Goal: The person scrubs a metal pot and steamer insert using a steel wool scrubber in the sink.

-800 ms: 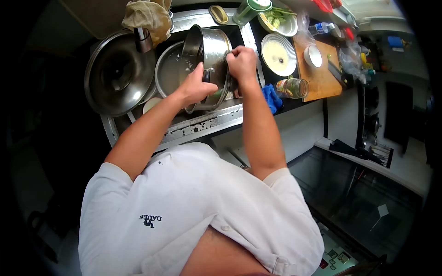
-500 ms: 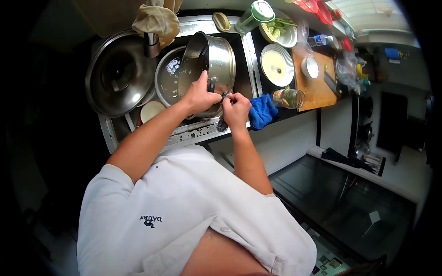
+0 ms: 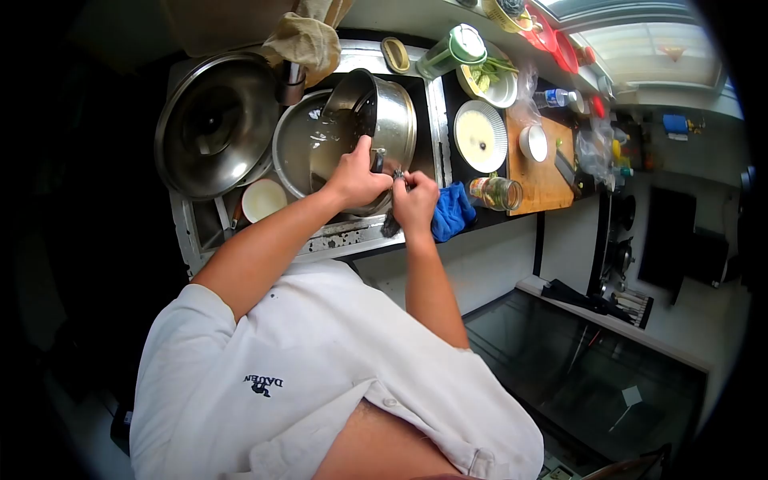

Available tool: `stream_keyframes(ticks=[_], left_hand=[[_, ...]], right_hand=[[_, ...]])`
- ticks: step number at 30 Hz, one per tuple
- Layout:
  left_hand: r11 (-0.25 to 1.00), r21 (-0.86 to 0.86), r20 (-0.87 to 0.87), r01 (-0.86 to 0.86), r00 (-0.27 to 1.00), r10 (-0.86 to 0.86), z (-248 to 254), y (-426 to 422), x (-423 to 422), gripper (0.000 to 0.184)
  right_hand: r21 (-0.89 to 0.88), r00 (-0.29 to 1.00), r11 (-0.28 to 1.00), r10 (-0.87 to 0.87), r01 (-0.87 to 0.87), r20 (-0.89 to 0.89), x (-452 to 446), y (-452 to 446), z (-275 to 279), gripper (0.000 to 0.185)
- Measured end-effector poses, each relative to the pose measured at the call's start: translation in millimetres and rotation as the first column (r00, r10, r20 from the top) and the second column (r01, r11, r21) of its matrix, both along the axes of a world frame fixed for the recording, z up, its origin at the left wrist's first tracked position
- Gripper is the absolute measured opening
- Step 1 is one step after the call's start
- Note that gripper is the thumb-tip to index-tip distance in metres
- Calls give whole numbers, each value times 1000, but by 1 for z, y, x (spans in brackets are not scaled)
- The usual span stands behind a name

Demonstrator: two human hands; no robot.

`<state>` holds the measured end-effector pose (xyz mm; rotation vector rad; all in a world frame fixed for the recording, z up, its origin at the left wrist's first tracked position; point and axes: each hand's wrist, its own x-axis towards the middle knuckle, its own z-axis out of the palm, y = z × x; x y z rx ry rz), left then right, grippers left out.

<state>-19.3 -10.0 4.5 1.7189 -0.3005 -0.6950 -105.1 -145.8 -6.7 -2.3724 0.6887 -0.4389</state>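
A steel pot (image 3: 394,120) is tilted on its side over a steel basin of cloudy water (image 3: 300,148) in the sink. My left hand (image 3: 358,176) grips the pot by its dark side handle. Close beside it, my right hand (image 3: 415,202) is closed round a dark grey scouring pad (image 3: 390,224), at the pot's outer side near the handle. Part of the pad hangs below the fingers. A blue cloth (image 3: 453,212) lies just right of my right hand.
Left stands a large steel pan (image 3: 214,128), with a small white bowl (image 3: 263,200) below it. Right are a ribbed bowl of pale liquid (image 3: 480,138), a glass jar (image 3: 498,194), a cutting board (image 3: 544,172) with a knife, and a green-lidded container (image 3: 454,53).
My right hand has moved down from the pot's upper right side to beside the handle, and the pad now shows. My left hand stays on the handle. The view has shifted.
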Motion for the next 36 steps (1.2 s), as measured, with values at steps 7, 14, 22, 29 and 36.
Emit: stream_keyframes(ticks=[7, 14, 22, 29, 36], left_hand=[[1000, 24, -2, -19, 1000, 19, -3, 2, -4, 43], [995, 12, 21, -99, 995, 99, -8, -1, -11, 42], [997, -47, -30, -60, 998, 59, -11, -4, -10, 42], [990, 6, 88, -140, 986, 139, -13, -2, -13, 40], [995, -19, 112, -94, 989, 96, -10, -3, -8, 43]], right_hand=[[-68, 999, 998, 6, -9, -47, 92, -43, 13, 14], [53, 990, 989, 138, -139, 10, 37, -32, 3, 14], [-37, 995, 997, 68, -71, -68, 97, -55, -1, 15], [-50, 997, 996, 71, -71, -20, 72, -40, 1, 14], [-44, 999, 999, 27, -25, 40, 60, -39, -2, 17]])
